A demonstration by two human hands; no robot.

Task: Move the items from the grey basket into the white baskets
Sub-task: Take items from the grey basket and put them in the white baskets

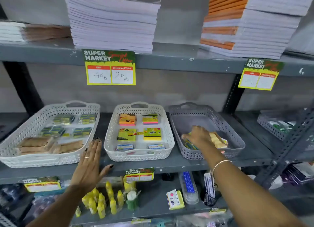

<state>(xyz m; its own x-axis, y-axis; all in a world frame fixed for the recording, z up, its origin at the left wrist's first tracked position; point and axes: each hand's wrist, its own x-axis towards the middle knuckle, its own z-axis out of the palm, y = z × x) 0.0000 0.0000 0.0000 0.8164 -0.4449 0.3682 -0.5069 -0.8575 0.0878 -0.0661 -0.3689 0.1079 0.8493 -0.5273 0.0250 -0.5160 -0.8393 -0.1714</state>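
Observation:
The grey basket (212, 115) stands on the right of the middle shelf. A few packets remain at its front: a pale tan pack (218, 140) and a blue-green packet (191, 144). My right hand (198, 135) is inside it, fingers down on those packets; whether it grips one is hidden. Two white baskets stand to the left: the middle one (112, 138) holds sticky-note pads in rows, the left one (42, 110) holds small boxed packs and brown packets. My left hand (90, 164) lies flat and open on the shelf between the white baskets.
A grey metal shelf edge (169, 167) runs in front of the baskets. Notebook stacks (112, 21) sit on the shelf above, with price tags (110, 68) hanging down. Below are yellow bottles (102, 203) and stationery. Another grey basket (271, 128) is at far right.

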